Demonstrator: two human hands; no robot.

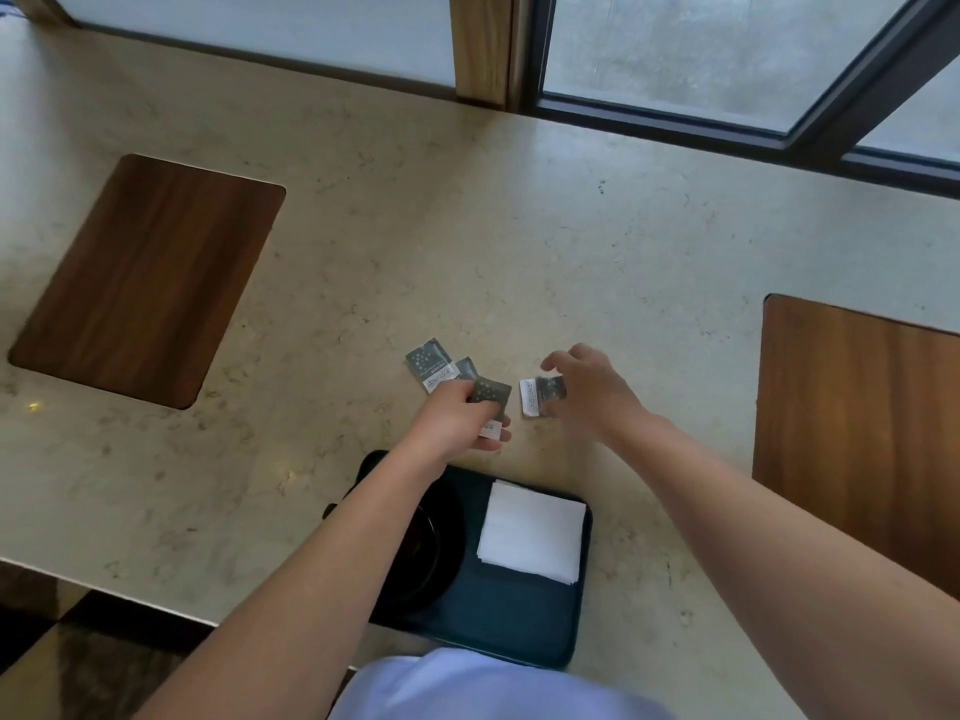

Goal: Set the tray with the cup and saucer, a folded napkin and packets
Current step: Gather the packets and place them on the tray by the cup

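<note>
Grey packets are being gathered: the left hand (457,420) pinches one packet (491,400), the right hand (587,387) grips another (543,397); two more (434,366) lie on the table (519,226). Next, likely, both go onto the tray (519,615) beside the folded napkin (530,530).

Marble counter (519,226) – dark tray (519,626), two loose packets (434,367) on top.

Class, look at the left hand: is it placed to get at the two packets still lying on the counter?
Probably yes. The left hand is right beside the two loose packets with nothing between, but it already grips a packet, which may hamper picking up more.
</note>
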